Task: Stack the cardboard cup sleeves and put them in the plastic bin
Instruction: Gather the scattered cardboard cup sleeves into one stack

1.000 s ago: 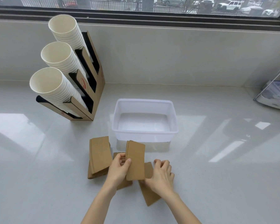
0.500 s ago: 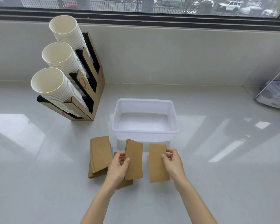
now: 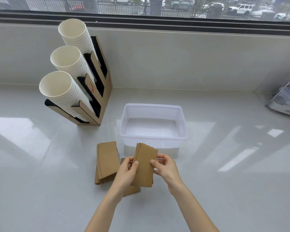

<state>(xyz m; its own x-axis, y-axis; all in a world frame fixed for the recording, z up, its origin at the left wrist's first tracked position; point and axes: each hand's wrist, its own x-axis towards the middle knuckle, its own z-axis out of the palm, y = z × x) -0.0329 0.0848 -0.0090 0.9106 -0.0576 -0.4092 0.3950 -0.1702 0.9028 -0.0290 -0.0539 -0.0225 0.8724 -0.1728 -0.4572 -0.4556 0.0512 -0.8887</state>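
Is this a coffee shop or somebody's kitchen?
Probably a coffee shop or office drinks counter: a cardboard rack holds three long stacks of paper cups, and the hands hold cardboard cup sleeves on a white counter below a street window.

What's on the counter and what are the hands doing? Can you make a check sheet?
Surface: white counter, glossy.
Job's things: held sleeves; sleeve pile lying left of them; one sleeve under the hands; bin has no sleeves in it.
Clutter: cup rack with three cup stacks; clear holder far right.
Grippers: left hand and right hand both grip the held sleeves.
Cables: nothing seen.
Surroundings: window, cars outside.
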